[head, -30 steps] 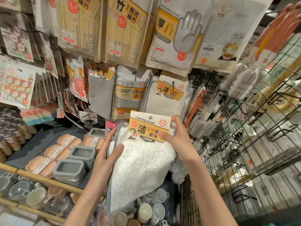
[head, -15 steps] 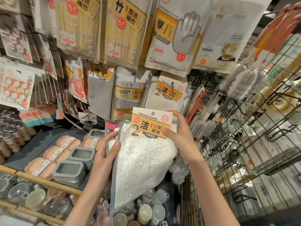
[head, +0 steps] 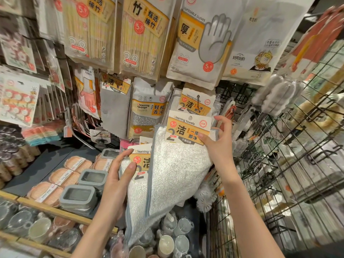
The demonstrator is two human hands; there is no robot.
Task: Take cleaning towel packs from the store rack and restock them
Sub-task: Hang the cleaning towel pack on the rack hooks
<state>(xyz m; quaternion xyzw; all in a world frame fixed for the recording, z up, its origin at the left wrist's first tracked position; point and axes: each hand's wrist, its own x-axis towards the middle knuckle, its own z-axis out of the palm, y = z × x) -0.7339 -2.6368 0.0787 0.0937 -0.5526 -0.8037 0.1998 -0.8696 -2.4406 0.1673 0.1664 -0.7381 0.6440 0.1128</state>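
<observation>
My right hand (head: 218,146) pinches the orange-and-white header card of a white cleaning towel pack (head: 178,164), lifted in front of the rack with its hang hole just below the peg. My left hand (head: 119,179) grips a stack of further white towel packs (head: 138,170) lower down, thumb across the front card. One matching towel pack (head: 195,103) hangs on the rack peg right behind the lifted one. The grey-edged towels droop down between my forearms.
Cleaning sponge packs (head: 147,110), grey cloth packs (head: 114,101), gloves and bamboo chopstick packs hang around. A black wire grid rack (head: 279,164) with brushes stands at right. Soap boxes (head: 81,198) and cups (head: 39,228) fill the shelf below.
My right hand has raised one towel pack up and to the right, away from the stack, toward the peg. The left hand's stack is now uncovered and stays low.
</observation>
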